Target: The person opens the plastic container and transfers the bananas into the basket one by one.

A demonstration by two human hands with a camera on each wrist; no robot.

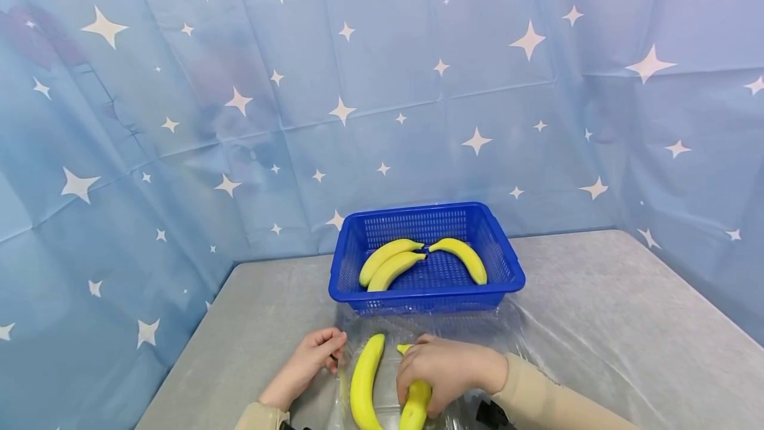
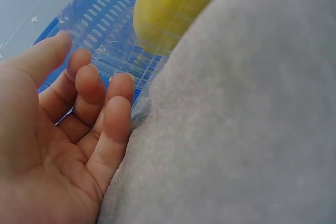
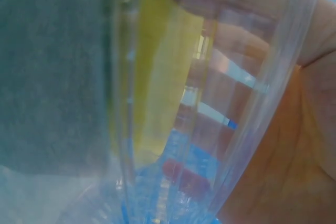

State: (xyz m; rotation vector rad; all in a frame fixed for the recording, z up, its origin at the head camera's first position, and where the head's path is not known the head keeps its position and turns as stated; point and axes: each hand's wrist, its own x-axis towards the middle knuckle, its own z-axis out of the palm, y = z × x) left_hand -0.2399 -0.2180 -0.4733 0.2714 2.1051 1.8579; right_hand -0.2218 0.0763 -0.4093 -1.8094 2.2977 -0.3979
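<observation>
Right hand (image 1: pixel 444 370) grips banana (image 1: pixel 416 405) (yellow); left hand (image 1: pixel 312 358) nearby.

Head view evenly bright; right wrist view hazy, with glare streaking the clear plastic (image 3: pixel 268 114)

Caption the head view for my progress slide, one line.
Right grip holding one banana, left grip beside clear plastic; beyond, three bananas in a blue basket.
</observation>
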